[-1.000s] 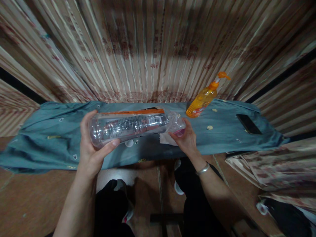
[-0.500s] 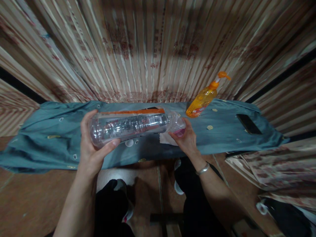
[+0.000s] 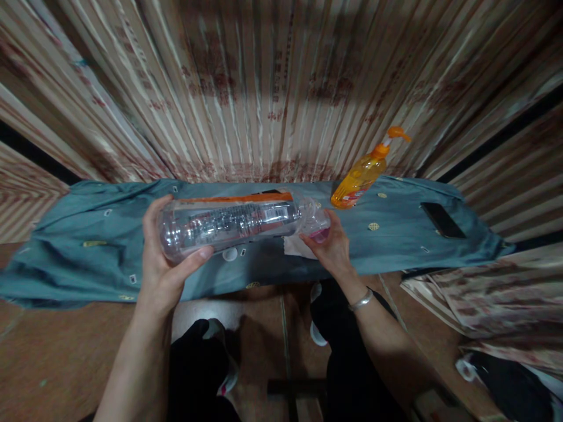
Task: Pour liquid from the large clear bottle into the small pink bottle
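Left hand [image 3: 165, 272]: we curve it around the base of the clear plastic bottle [image 3: 233, 225].
Right hand [image 3: 333, 249]: partly closed on the pinkish piece [image 3: 322, 235] at the bottle's mouth.
Bottle: sideways above the teal cloth [image 3: 398, 243].
Grip: we should press lightly, supporting both ends evenly.

Dim light puts white glints on the clear cylindrical plastic bottle [image 3: 233, 225] and soft shadow midway along the near edge of the long, teal cloth-covered desk [image 3: 400, 234], while wide-angle stretching splays the beige pleated curtain [image 3: 264, 88].
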Demonstrator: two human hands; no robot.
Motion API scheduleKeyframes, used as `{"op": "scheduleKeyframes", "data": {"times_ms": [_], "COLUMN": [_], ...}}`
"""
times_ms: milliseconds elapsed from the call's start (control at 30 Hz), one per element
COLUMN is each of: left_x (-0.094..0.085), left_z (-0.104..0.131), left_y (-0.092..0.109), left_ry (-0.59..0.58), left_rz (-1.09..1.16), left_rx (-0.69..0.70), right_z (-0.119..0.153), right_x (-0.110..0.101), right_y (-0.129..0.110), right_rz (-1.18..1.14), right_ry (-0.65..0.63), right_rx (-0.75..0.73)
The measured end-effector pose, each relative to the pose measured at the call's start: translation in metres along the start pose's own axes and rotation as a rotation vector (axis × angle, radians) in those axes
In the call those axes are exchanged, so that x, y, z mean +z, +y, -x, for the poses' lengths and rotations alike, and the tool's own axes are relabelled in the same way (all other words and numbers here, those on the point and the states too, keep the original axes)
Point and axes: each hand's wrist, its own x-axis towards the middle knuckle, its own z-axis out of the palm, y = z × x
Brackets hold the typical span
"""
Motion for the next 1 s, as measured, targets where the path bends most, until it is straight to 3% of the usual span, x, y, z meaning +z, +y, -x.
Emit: {"op": "scheduleKeyframes", "data": {"times_ms": [1000], "left_x": [0.0011], "left_z": [-0.0008], "left_y": [0.0021], "left_ry": [0.003], "left_rz": [0.024], "left_rx": [-0.017], "right_z": [0.0003], "right_x": [-0.0008], "right_y": [-0.0007], "right_rz": [0.004], "right_ry": [-0.006], "right_rx": [-0.001]}}
